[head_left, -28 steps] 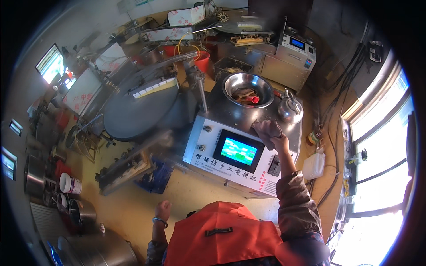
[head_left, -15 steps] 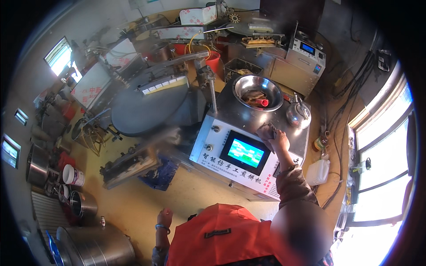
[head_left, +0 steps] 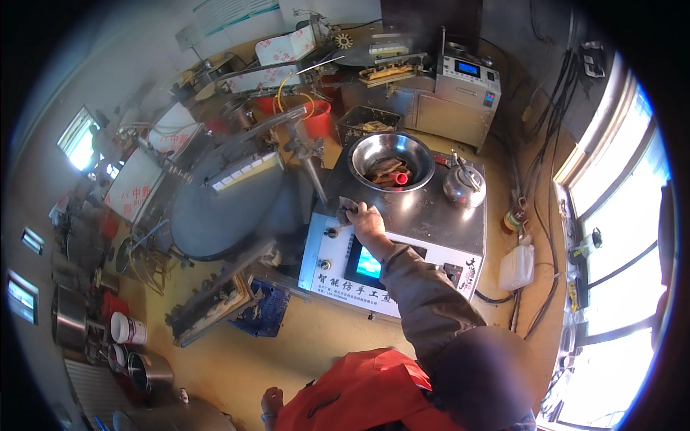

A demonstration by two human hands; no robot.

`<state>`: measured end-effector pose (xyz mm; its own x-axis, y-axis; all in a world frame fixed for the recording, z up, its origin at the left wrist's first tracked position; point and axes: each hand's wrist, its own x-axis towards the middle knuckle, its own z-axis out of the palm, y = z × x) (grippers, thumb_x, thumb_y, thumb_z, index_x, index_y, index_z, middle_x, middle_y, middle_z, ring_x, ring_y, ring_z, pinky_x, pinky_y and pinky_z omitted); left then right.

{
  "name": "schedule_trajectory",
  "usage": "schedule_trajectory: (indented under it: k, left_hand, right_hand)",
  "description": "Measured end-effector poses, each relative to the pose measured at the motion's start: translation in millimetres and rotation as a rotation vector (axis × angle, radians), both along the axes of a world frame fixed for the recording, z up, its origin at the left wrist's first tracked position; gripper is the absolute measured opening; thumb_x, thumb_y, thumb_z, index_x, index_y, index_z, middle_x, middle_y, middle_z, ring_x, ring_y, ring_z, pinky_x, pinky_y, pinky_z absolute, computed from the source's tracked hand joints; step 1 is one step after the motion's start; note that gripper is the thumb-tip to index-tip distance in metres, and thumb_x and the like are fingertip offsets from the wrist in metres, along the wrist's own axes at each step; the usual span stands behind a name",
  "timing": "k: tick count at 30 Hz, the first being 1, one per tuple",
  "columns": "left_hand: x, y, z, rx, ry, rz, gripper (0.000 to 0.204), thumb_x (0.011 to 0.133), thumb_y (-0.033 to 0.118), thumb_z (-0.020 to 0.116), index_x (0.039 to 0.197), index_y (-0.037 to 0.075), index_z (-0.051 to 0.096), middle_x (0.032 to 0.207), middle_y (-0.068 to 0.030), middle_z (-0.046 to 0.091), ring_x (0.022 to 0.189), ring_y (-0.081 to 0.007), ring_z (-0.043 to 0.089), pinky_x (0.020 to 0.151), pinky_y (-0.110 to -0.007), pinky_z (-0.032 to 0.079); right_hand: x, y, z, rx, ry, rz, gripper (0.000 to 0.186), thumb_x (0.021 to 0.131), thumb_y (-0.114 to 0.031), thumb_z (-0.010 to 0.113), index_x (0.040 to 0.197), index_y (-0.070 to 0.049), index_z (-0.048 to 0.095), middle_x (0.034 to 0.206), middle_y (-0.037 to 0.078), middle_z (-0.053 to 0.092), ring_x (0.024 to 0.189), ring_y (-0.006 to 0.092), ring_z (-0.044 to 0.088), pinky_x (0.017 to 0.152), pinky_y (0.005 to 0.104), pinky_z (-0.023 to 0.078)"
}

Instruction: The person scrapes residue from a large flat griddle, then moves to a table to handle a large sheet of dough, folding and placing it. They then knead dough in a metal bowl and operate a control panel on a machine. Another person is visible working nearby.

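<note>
My right hand [head_left: 369, 221] is closed on a crumpled greyish-brown rag [head_left: 348, 210], pressed to the steel top at the front left of the machine [head_left: 466, 231]. The right forearm crosses the machine's front panel and partly hides its lit screen [head_left: 369, 264]. Just behind the hand stands a steel bowl [head_left: 361, 151] holding brown scraps and a red tube-like piece [head_left: 399, 178]. A steel kettle [head_left: 463, 188] is at the right of the same top. My left hand [head_left: 272, 401] hangs low beside my red apron [head_left: 352, 395], its fingers curled, with nothing visible in them.
Left of the machine is a large round dark griddle [head_left: 233, 205] with a metal arm [head_left: 309, 161] rising beside it. A scraper-like frame [head_left: 215, 305] juts out over a blue tray [head_left: 262, 312]. A white jug [head_left: 516, 267] and cables lie on the right. Steel pots [head_left: 149, 373] stand lower left.
My right hand has carried the rag leftward across the machine top, from near the kettle to the front left corner. The forearm now covers part of the screen. My view has shifted somewhat.
</note>
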<state>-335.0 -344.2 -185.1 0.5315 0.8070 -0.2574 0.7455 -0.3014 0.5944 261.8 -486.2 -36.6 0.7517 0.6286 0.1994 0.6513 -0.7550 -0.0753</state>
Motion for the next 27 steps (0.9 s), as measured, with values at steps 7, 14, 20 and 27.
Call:
schedule_trajectory:
  k: [7, 14, 20, 27]
  left_hand:
    - [8.0, 11.1, 3.0, 0.009, 0.083, -0.125, 0.026, 0.079, 0.025, 0.061, 0.092, 0.003, 0.066, 0.094, -0.0147, 0.066, 0.086, -0.0268, 0.065, 0.075, -0.036, 0.054]
    - [44.3, 22.3, 2.0, -0.039, 0.046, -0.134, 0.028, 0.079, 0.026, 0.062, 0.094, 0.003, 0.065, 0.092, -0.0139, 0.067, 0.086, -0.0268, 0.065, 0.076, -0.036, 0.053]
    - [63.3, 31.4, -21.9, 0.005, 0.014, -0.354, 0.024, 0.077, 0.025, 0.062, 0.089, 0.004, 0.065, 0.087, -0.0157, 0.066, 0.082, -0.0303, 0.065, 0.071, -0.038, 0.052]
    - [99.8, 40.0, -14.7, 0.031, 0.041, -0.449, 0.019, 0.078, 0.023, 0.061, 0.087, 0.006, 0.064, 0.083, -0.0169, 0.066, 0.081, -0.0342, 0.064, 0.072, -0.041, 0.051]
  right_hand:
    - [29.5, -55.8, -41.8, 0.093, -0.094, -0.189, 0.023, 0.088, -0.018, 0.046, 0.098, -0.015, 0.066, 0.099, 0.011, 0.055, 0.087, 0.0285, 0.057, 0.075, 0.0381, 0.046]
    - [-6.9, -300.2, -20.2, 0.259, -0.159, -0.455, 0.023, 0.077, -0.033, 0.065, 0.084, -0.012, 0.068, 0.089, 0.013, 0.063, 0.081, 0.0289, 0.061, 0.072, 0.0380, 0.050]
    - [-36.9, -399.8, 15.0, -0.115, -0.214, -0.948, 0.016, 0.084, -0.011, 0.049, 0.091, -0.011, 0.063, 0.099, 0.013, 0.055, 0.084, 0.0325, 0.060, 0.070, 0.0385, 0.050]
    - [-39.7, -224.5, 13.3, 0.885, 0.372, -0.775, 0.022, 0.087, -0.015, 0.050, 0.105, -0.020, 0.062, 0.103, 0.012, 0.052, 0.089, 0.0296, 0.056, 0.072, 0.0395, 0.050]
